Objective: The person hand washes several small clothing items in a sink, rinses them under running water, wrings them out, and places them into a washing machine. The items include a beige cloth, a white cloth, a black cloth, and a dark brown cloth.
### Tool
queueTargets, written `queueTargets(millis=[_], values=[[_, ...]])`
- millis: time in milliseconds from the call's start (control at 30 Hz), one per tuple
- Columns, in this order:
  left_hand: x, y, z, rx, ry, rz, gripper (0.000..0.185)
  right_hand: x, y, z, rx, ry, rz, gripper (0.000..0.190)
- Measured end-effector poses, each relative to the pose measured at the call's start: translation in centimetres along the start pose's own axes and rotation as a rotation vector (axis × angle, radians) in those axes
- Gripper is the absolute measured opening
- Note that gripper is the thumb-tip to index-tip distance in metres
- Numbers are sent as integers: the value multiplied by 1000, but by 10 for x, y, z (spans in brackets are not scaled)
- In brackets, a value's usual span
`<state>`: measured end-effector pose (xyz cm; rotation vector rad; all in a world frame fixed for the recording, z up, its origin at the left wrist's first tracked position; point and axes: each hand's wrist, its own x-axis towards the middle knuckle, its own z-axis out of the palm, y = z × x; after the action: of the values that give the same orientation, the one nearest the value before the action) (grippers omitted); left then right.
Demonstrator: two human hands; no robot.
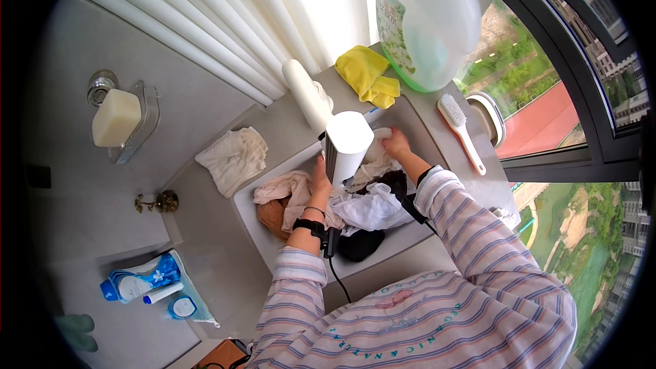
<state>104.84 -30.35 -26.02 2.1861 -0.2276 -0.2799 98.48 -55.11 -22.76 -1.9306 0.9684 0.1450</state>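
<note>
A white faucet (350, 138) reaches over the sink (410, 113) and hides part of what lies under it. Just left of the faucet is my left hand (321, 180), among the clothes; its fingers are largely covered by the faucet. My right hand (396, 143) grips a white cloth (380, 138) near the sink's far right side. In the basin lie a pale pink garment (287, 187), a brown knit (271, 218), a white garment (371, 207) and a black cloth (361, 245). Dark lace-like fabric (392, 182) shows below my right hand.
Around the sink are a yellow cloth (366, 74), a large jug of green liquid (430, 25), a scrub brush (460, 130) and a folded cream cloth (234, 159). Soap (118, 118) sits in a wall dish at left. A blue detergent bottle (146, 277) lies lower left. A window (543, 113) borders the right.
</note>
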Motion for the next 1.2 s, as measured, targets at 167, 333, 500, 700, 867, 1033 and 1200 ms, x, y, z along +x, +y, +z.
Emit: queueTargets(millis=[167,333,500,700,867,1033,1200], values=[[16,-27,18,504,34,-94,40,-14,-14,-9,-68,22,53,64],[8,-19,24,449,160,-37,36,-28,-17,-14,-349,32,-66,49],[2,-3,19,285,187,-98,34,-41,-22,1,-394,131,-198,43],[6,21,-1,626,-164,-91,40,-34,-22,3,-443,90,-151,42],[-1,-5,0,461,-20,-53,35,-26,-11,-1,-620,64,-561,43],[28,-64,6,455,-151,-80,35,-28,-13,-11,-495,87,-89,50],[25,-18,-53,-5,-70,-142,29,-41,-37,-55,-668,-222,-90,58]])
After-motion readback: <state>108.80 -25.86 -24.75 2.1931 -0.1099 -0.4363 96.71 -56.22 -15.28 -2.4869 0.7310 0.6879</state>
